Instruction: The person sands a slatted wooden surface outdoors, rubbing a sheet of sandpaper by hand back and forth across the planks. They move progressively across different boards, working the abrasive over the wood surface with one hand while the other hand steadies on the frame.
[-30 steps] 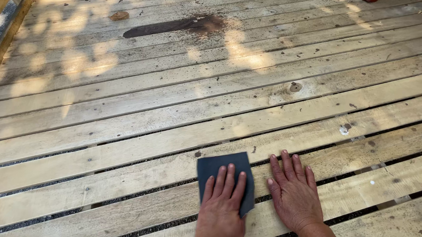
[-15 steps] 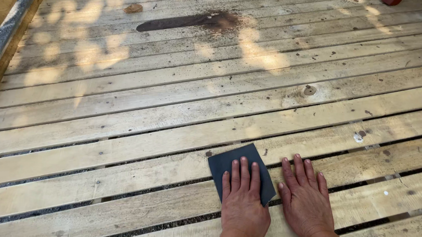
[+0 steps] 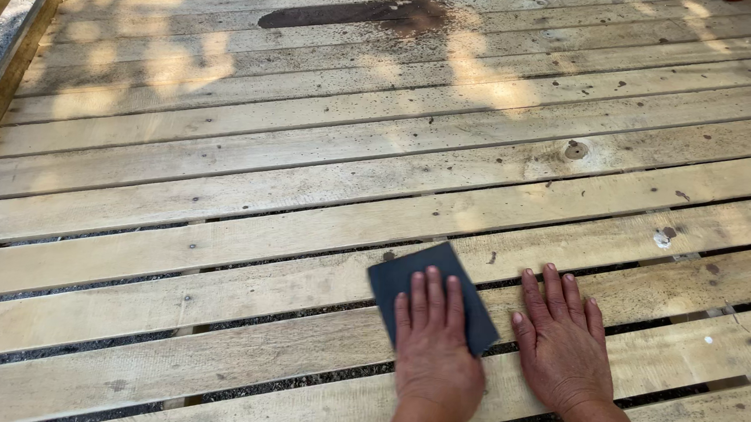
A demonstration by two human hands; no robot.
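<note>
Left hand (image 3: 435,347) flat on dark square sandpaper (image 3: 406,275), rough plank (image 3: 211,292) beneath.

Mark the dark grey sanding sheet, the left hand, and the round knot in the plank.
dark grey sanding sheet (image 3: 408,273), head view, bare upper corner.
left hand (image 3: 432,358), head view, back of hand.
round knot (image 3: 576,150), head view, its centre.

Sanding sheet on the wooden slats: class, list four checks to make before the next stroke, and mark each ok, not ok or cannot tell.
1. Left hand flat on the dark sanding sheet: ok.
2. Right hand flat on the bare slat, off the sheet: ok.
3. Sheet lying flat, no folded corner: ok.
4. Sheet fully backed by wood: not ok, it spans a gap between slats.
5. Grit wear: cannot tell.
</note>
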